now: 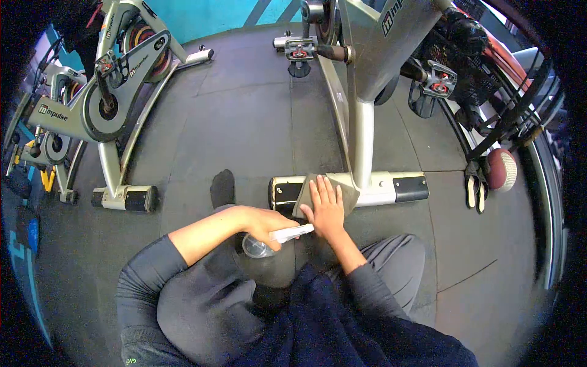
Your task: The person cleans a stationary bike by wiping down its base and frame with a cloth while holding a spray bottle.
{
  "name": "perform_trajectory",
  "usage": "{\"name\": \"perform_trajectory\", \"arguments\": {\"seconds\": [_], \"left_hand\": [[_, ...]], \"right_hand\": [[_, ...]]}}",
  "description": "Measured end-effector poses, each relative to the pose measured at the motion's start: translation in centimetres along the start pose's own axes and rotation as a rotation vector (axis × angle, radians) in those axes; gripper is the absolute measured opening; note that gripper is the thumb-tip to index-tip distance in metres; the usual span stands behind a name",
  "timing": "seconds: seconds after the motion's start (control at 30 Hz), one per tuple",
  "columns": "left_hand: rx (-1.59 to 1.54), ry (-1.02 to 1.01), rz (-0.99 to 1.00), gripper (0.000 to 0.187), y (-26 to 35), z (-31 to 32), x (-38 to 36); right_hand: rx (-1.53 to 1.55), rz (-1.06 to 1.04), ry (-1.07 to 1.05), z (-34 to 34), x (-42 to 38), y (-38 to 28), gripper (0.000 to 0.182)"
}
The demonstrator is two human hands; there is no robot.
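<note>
Left hand (264,224) grasps clear, white-triggered plastic spray bottle (292,233); flat, unclenched right hand (326,211) presses square grey cloth (348,193) on silver metal bike foot (380,191), apparently wiping; next stroke needs even pressure.

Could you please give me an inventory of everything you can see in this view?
Exercise bikes: at least three, silver-grey and black, one ahead, others left
Cloth: one, grey-green, on the foot bar of the bike ahead
Spray bottle: one, clear with white top, in the left hand
Ball: one, maroon and white, floor at right
Unclear item: one, black and white, beside the ball
Yellow item: one, far left
Floor mats: several, dark grey, underneath
Wall: one, turquoise, far end
Right edge: black clutter, uncountable
Legs: two, dark grey trousers, bent
Foot: one visible, black sock, on the floor
Hands: two, bare; left around the bottle, right hand flat on the cloth
</note>
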State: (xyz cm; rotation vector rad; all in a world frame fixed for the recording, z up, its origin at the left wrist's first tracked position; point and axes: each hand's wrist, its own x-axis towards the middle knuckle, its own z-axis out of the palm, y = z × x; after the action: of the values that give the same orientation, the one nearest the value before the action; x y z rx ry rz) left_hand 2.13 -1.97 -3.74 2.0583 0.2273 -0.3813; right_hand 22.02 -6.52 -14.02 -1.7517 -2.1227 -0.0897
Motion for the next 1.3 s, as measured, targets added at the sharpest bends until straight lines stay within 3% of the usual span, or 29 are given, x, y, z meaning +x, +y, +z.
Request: {"name": "perform_trajectory", "arguments": {"seconds": [0.17, 0.23, 0.33, 0.53, 0.6, 0.63, 0.73, 0.87, 1.07, 1.13, 1.2, 1.27, 1.3], "left_hand": [[0.029, -0.051, -0.02, 0.059, -0.3, -0.1, -0.1], [0.0, -0.04, -0.026, 0.058, -0.2, -0.1, -0.3], [0.001, -0.022, -0.015, 0.058, -0.4, -0.1, -0.2], [0.042, -0.005, -0.015, 0.059, 0.7, -0.7, -0.5], [0.035, 0.013, 0.012, 0.059, 0.3, -0.6, -0.5], [0.028, 0.022, 0.038, 0.059, 0.3, -0.6, -0.4], [0.034, -0.01, -0.003, 0.059, 0.3, -0.5, -0.2], [0.006, 0.008, 0.031, 0.059, -0.1, -0.1, -0.1], [-0.016, 0.04, 0.019, 0.061, 0.4, -0.1, -0.3], [-0.038, 0.013, -0.006, 0.061, 0.5, -0.3, -0.2], [-0.03, 0.016, 0.002, 0.062, 0.3, -0.1, -0.2], [-0.018, 0.025, 0.004, 0.062, 0.1, -0.2, -0.3], [-0.019, 0.026, -0.001, 0.062, 0.1, -0.2, -0.3]], "right_hand": [[0.016, 0.062, -0.091, -0.8, 6.5, 1.3, 0.055], [-0.005, 0.176, -0.532, -2.2, 9.5, 1.7, 0.056], [0.088, 0.228, -0.673, -0.6, 11.9, 3.7, 0.06], [0.072, 0.258, -0.558, -0.6, 9.7, 3.4, 0.053], [0.006, 0.149, -0.166, -0.2, 6.9, 3.2, 0.047], [0.023, 0.136, -0.099, 0.0, 5.5, 3.1, 0.042], [-0.104, 0.109, 0.118, 0.4, 1.3, 2.5, 0.051], [-0.098, 0.111, 0.113, -0.5, -1.3, 2.2, 0.053], [-0.078, 0.095, 0.104, 0.2, 2.4, 3.3, 0.056], [-0.03, 0.102, -0.09, 0.4, 4.5, 4.0, 0.057], [-0.016, 0.065, -0.07, 0.1, 6.7, 4.5, 0.058], [0.02, 0.15, -0.459, -1.1, 9.2, 4.2, 0.063], [0.08, 0.146, -0.453, -0.7, 10.0, 4.4, 0.07]]}}
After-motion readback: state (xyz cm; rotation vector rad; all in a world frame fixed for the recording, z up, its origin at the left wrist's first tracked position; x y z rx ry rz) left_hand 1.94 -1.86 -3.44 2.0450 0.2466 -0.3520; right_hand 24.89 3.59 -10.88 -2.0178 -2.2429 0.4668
